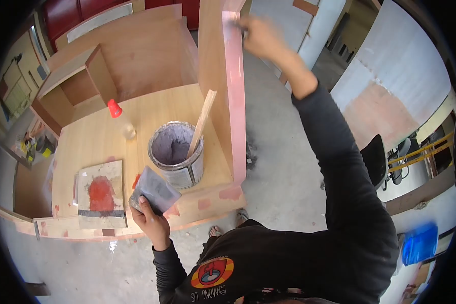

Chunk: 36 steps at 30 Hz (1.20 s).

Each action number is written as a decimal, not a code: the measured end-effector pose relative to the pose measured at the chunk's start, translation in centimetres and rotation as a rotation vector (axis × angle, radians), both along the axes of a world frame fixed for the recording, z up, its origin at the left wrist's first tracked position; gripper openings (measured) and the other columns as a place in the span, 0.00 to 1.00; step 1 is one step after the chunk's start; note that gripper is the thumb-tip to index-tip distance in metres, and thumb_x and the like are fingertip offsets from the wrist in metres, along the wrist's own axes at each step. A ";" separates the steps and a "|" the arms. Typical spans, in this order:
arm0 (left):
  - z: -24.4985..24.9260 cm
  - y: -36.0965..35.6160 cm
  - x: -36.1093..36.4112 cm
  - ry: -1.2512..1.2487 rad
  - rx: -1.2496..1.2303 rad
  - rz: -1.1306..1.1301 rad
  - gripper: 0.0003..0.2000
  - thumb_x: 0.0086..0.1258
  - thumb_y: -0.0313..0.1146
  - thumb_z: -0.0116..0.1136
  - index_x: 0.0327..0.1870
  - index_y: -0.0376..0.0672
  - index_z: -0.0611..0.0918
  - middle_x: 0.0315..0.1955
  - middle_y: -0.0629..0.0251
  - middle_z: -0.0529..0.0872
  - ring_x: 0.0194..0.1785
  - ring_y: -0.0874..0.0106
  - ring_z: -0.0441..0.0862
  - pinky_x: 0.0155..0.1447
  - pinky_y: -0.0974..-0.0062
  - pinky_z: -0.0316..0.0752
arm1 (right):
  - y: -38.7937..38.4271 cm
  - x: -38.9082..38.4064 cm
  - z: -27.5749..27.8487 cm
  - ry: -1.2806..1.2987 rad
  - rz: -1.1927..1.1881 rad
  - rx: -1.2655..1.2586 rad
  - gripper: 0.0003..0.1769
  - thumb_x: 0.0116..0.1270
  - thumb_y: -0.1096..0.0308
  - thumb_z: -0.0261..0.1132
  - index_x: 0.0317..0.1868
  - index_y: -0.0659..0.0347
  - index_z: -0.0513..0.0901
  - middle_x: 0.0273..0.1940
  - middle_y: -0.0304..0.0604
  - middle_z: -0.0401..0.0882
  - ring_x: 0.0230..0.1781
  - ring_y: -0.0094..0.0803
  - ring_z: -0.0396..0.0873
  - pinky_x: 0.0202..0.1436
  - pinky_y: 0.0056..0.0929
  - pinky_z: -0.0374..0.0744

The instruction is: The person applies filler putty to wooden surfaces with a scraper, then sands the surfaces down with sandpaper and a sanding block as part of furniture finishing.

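My left hand (151,223) grips a flat grey plate (158,191) with dark smears, held in front of the can. High at the top, my right hand (265,38) is closed around a small dark scraper (234,23), blurred, at the edge of an upright wooden panel (215,61). Pinkish filler coats that edge (236,101). An open can (185,177) of greyish-purple paste stands on the wooden surface, with a wooden stick (202,124) leaning out of it. Behind the can is a clear bottle (128,130) with a red cap (114,108).
A board with a red patch (101,195) lies on the wooden surface (147,109) at left. Behind it stands a wooden shelf box (81,86). A large pale panel (385,86), a black chair (374,159) and a blue container (419,244) are on the right.
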<state>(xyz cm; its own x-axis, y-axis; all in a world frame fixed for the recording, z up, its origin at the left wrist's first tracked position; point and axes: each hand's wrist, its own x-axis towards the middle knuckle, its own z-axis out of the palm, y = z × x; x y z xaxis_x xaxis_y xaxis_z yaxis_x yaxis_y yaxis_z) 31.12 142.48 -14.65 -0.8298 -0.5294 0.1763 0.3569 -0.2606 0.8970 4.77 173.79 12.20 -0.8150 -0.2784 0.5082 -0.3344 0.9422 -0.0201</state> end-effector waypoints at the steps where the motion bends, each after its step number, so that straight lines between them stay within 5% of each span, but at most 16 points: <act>1: -0.1 0.0 0.4 -0.015 0.003 0.004 0.15 0.81 0.36 0.49 0.59 0.35 0.73 0.52 0.60 0.80 0.54 0.73 0.77 0.61 0.71 0.73 | 0.4 -1.5 -0.8 -0.015 0.004 0.003 0.31 0.57 0.74 0.60 0.63 0.45 0.81 0.61 0.44 0.76 0.62 0.50 0.73 0.61 0.59 0.74; 3: -0.2 0.2 0.6 0.026 -0.013 -0.009 0.15 0.82 0.36 0.49 0.59 0.35 0.73 0.52 0.60 0.80 0.53 0.73 0.77 0.61 0.72 0.73 | 1.1 -4.4 -4.0 0.258 0.061 0.048 0.33 0.57 0.75 0.60 0.65 0.45 0.79 0.66 0.44 0.70 0.65 0.51 0.68 0.63 0.60 0.72; 7: 0.1 1.3 1.9 0.025 0.068 0.084 0.13 0.82 0.35 0.49 0.56 0.34 0.74 0.50 0.62 0.81 0.50 0.75 0.77 0.59 0.75 0.72 | -0.5 8.2 -13.6 0.066 -0.087 0.299 0.30 0.58 0.75 0.61 0.63 0.46 0.81 0.61 0.44 0.74 0.62 0.51 0.71 0.62 0.58 0.73; 10: -0.8 1.9 3.1 -0.044 0.177 0.036 0.13 0.82 0.35 0.49 0.56 0.34 0.74 0.50 0.62 0.81 0.51 0.75 0.77 0.59 0.76 0.72 | 1.2 7.1 -9.6 -0.135 -0.027 0.203 0.29 0.57 0.74 0.63 0.62 0.46 0.81 0.57 0.45 0.77 0.59 0.50 0.74 0.60 0.59 0.74; 14: -1.0 2.5 4.0 -0.021 0.070 0.019 0.13 0.82 0.36 0.49 0.55 0.35 0.75 0.50 0.61 0.81 0.52 0.74 0.78 0.60 0.75 0.73 | 0.6 1.3 -5.0 0.262 -0.050 0.134 0.25 0.62 0.72 0.59 0.60 0.48 0.81 0.57 0.47 0.77 0.58 0.52 0.73 0.57 0.62 0.74; 17: 0.2 4.2 5.9 0.014 0.098 0.112 0.13 0.82 0.36 0.49 0.55 0.35 0.75 0.50 0.62 0.81 0.51 0.75 0.77 0.59 0.75 0.73 | 1.5 6.8 -19.4 0.343 -0.021 0.262 0.29 0.59 0.73 0.60 0.63 0.47 0.79 0.62 0.45 0.74 0.65 0.55 0.66 0.59 0.65 0.72; 18: 0.5 5.0 6.4 0.033 0.132 0.192 0.13 0.82 0.36 0.49 0.55 0.35 0.75 0.49 0.62 0.81 0.50 0.76 0.77 0.58 0.76 0.73 | 1.6 10.8 -20.2 0.082 0.018 0.325 0.29 0.60 0.72 0.59 0.64 0.47 0.78 0.62 0.46 0.74 0.65 0.55 0.66 0.61 0.66 0.70; 20: -0.1 5.9 8.2 0.025 0.155 0.195 0.13 0.82 0.35 0.48 0.55 0.34 0.75 0.49 0.62 0.82 0.50 0.76 0.77 0.59 0.77 0.72 | 2.1 13.4 -17.8 -0.190 0.084 0.398 0.29 0.61 0.72 0.59 0.66 0.48 0.77 0.63 0.47 0.74 0.65 0.55 0.66 0.63 0.67 0.68; 23: -0.5 7.2 10.2 -0.013 0.116 0.190 0.12 0.81 0.34 0.49 0.56 0.36 0.76 0.50 0.65 0.82 0.51 0.77 0.78 0.59 0.75 0.73 | 1.2 6.3 -10.1 0.264 0.115 0.095 0.25 0.66 0.69 0.57 0.65 0.53 0.76 0.63 0.47 0.72 0.67 0.54 0.65 0.62 0.71 0.67; 25: -0.3 9.3 11.3 -0.004 0.110 0.198 0.12 0.81 0.34 0.50 0.56 0.37 0.76 0.49 0.65 0.82 0.51 0.77 0.78 0.59 0.75 0.73 | 1.8 4.2 -10.2 0.372 0.207 -0.003 0.25 0.67 0.69 0.57 0.65 0.54 0.76 0.62 0.46 0.72 0.65 0.54 0.66 0.62 0.72 0.66; 29: -0.9 13.4 14.6 0.033 0.134 0.245 0.14 0.81 0.35 0.50 0.58 0.35 0.74 0.49 0.62 0.82 0.51 0.75 0.79 0.57 0.74 0.75 | 5.7 12.3 -22.9 0.000 0.190 0.302 0.30 0.67 0.71 0.57 0.71 0.59 0.70 0.63 0.49 0.71 0.67 0.55 0.65 0.65 0.71 0.66; 30: -1.2 14.2 15.8 0.010 0.132 0.272 0.14 0.81 0.35 0.50 0.58 0.35 0.74 0.49 0.62 0.82 0.51 0.75 0.79 0.57 0.74 0.75 | 6.9 15.1 -22.8 -0.597 0.232 0.362 0.32 0.65 0.75 0.58 0.72 0.59 0.69 0.63 0.50 0.73 0.64 0.57 0.71 0.64 0.65 0.71; 31: -1.5 15.3 16.6 -0.011 0.186 0.274 0.13 0.81 0.34 0.50 0.58 0.35 0.74 0.49 0.62 0.82 0.51 0.75 0.79 0.58 0.74 0.75 | 9.3 15.6 -25.9 -0.864 0.520 -0.160 0.32 0.67 0.79 0.56 0.73 0.62 0.66 0.64 0.50 0.75 0.61 0.56 0.77 0.64 0.59 0.75; 32: -1.4 16.3 17.7 -0.043 0.234 0.273 0.13 0.81 0.34 0.50 0.58 0.36 0.73 0.49 0.62 0.82 0.51 0.74 0.79 0.58 0.73 0.75 | 9.7 18.6 -26.7 -0.908 0.540 -0.158 0.32 0.67 0.79 0.56 0.73 0.62 0.66 0.64 0.50 0.75 0.61 0.56 0.77 0.64 0.59 0.75; 34: -0.5 18.7 18.7 -0.044 0.390 0.239 0.13 0.80 0.32 0.49 0.60 0.37 0.72 0.51 0.62 0.82 0.53 0.73 0.80 0.58 0.71 0.76 | 10.3 23.4 -26.1 -1.374 0.692 -1.601 0.30 0.72 0.76 0.56 0.74 0.61 0.65 0.66 0.50 0.75 0.60 0.56 0.79 0.59 0.62 0.77; 36: -1.9 20.1 19.0 -0.045 0.429 0.194 0.14 0.81 0.31 0.48 0.62 0.38 0.72 0.53 0.62 0.81 0.54 0.72 0.80 0.59 0.70 0.76 | 10.1 27.3 -26.9 -1.466 0.892 -1.651 0.29 0.78 0.65 0.54 0.75 0.64 0.60 0.69 0.49 0.72 0.68 0.54 0.72 0.61 0.62 0.76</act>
